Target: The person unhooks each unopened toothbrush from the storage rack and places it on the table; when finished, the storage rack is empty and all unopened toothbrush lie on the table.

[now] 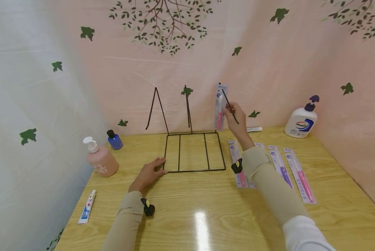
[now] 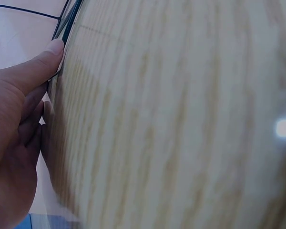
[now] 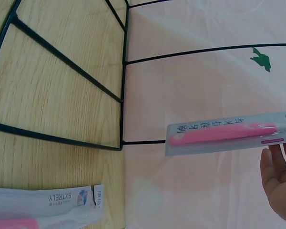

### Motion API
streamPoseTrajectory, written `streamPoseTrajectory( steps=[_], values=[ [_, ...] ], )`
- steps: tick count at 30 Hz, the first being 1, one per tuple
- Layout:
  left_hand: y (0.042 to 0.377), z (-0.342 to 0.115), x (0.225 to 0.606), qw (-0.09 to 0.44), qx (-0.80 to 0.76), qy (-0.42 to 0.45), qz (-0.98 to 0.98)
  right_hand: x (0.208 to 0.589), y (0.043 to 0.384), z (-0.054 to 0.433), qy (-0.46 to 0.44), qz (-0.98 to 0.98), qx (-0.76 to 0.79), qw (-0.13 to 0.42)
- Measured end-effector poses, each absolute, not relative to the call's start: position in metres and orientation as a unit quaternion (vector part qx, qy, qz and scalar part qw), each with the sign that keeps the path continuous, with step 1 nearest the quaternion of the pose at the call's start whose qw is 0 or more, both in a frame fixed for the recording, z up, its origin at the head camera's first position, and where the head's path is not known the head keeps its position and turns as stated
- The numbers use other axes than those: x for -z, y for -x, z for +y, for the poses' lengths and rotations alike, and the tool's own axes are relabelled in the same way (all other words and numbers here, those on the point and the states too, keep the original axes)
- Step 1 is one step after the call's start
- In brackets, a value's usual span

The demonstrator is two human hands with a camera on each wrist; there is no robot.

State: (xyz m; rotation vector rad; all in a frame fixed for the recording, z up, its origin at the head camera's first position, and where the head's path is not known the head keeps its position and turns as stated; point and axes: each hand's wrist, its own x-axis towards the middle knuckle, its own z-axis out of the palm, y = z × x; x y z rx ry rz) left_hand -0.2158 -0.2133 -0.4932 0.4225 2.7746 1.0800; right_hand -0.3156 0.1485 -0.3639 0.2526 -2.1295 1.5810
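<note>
A black wire display rack (image 1: 192, 171) stands on the wooden table, with tall posts and sloping prongs at its back. My left hand (image 1: 148, 176) rests at the rack's front left corner; in the left wrist view its straight thumb (image 2: 40, 67) touches the wire. At the rack's right post, my right hand (image 1: 236, 120) holds a packaged pink toothbrush (image 1: 220, 108) by the edge of its pack. The pack's top is up by the right prong; whether it hangs on the wire I cannot tell. The right wrist view shows fingertips (image 3: 275, 160) against the pack's edge (image 3: 219, 133).
Several packaged toothbrushes (image 1: 301, 176) lie right of the rack, partly behind my right arm. A white pump bottle (image 1: 301, 122) and a white tube (image 1: 254, 129) stand and lie behind them. Leftward are a pink pump bottle (image 1: 103, 161), a blue bottle (image 1: 115, 141) and a toothpaste tube (image 1: 87, 207).
</note>
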Motion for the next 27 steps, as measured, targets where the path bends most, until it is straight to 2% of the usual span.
streamPoseTrajectory(
  steps=[7, 14, 21, 27],
  values=[
    [0.215, -0.212, 0.491, 0.069, -0.363, -0.134, 0.919, 0.359, 0.317, 0.145, -0.1, -0.76, -0.587, 0.259],
    [0.214, -0.213, 0.492, 0.07, -0.369, -0.139, 0.916, 0.351, 0.3, 0.147, -0.12, -0.746, -0.613, 0.233],
    [0.216, -0.213, 0.493, 0.065, -0.359, -0.142, 0.92, 0.338, 0.277, 0.151, -0.151, -0.755, -0.592, 0.238],
    [0.216, -0.213, 0.494, 0.067, -0.36, -0.137, 0.92, 0.332, 0.265, 0.157, -0.14, -0.756, -0.605, 0.207]
  ],
)
